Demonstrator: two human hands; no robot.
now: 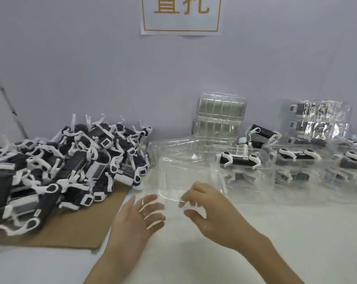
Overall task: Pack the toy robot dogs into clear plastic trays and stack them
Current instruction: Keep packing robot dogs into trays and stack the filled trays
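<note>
The empty clear tray sits on the table, touching both hands: the right hand pinches its near rim, the left hand lies flat-fingered at its near left corner. It is transparent, glossy, moulded; toy robot dogs are heaped left

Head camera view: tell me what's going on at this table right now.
A person is packing toys at a white table. The right hand pinches the near rim of an empty clear tray, while the left hand is open, fingers spread at the tray's near left corner. Loose toy robot dogs lie heaped on cardboard to the left. Filled trays sit to the right, some stacked, and a stack of empty trays stands by the back wall.
</note>
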